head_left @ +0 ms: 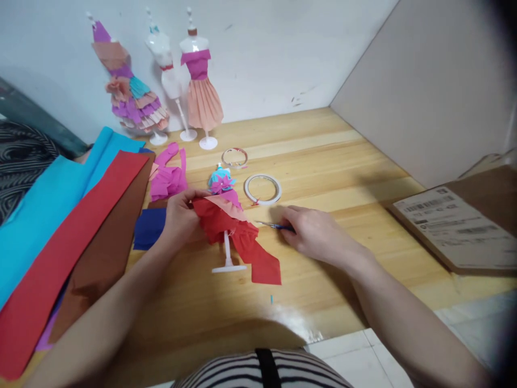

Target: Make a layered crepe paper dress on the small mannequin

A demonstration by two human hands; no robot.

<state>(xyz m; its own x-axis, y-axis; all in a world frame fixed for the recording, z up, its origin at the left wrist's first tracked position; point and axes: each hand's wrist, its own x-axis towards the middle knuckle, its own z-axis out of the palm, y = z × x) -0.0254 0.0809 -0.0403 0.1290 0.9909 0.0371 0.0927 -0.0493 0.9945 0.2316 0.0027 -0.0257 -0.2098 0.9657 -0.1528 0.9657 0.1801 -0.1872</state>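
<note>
A small white mannequin lies tilted on the table, its stand (228,253) pointing toward me. It wears a magenta top, a blue and magenta headpiece (222,181) and a gathered red crepe paper skirt (214,223). A peach strip (226,207) crosses the waist, and a loose red tail (266,267) hangs to the right. My left hand (181,215) pinches the skirt at its left side. In my right hand (313,231) is a slim pair of blue-handled scissors (274,226), tips toward the skirt but apart from it. The handles are mostly hidden by the fingers.
Behind stand three mannequins, one in a magenta and peach dress (204,102). Two tape rolls, the nearer white (263,189), lie beyond the work. Crepe paper sheets, including a red one (76,237), cover the left. A cardboard box (456,226) sits at right.
</note>
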